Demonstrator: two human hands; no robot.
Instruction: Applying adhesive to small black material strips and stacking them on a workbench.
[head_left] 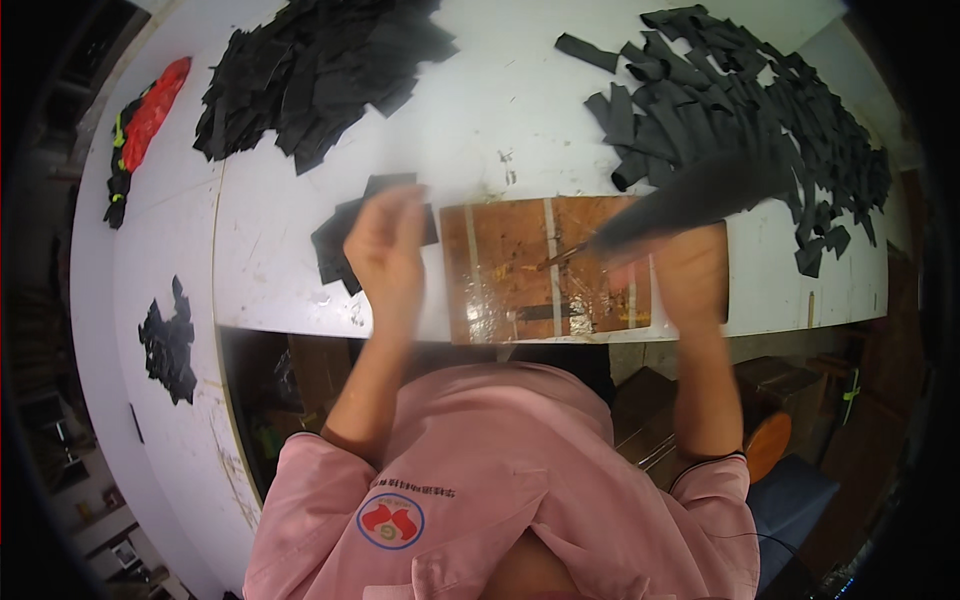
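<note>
My left hand [388,245] is raised over a small stack of flat black fabric pieces [335,245], left of a brown board. It is smeared by motion, and I cannot make out anything in its fingers. My right hand [690,275] hovers over the right end of the brown board [500,260], its fingers curled. From it a thin brown pointed tool [565,257] reaches left above the board. A long dark piece, apparently black fabric [690,205], blurs across above the hand and hides part of the tool. Another black piece [715,255] shows beside this hand.
A large heap of flat black pieces [310,75] covers the table's far left. Rolled black pieces [700,95] are spread at far right. On the left side table lie a small black pile [168,345] and a red bundle [155,115]. Cardboard boxes [645,400] stand below the table edge.
</note>
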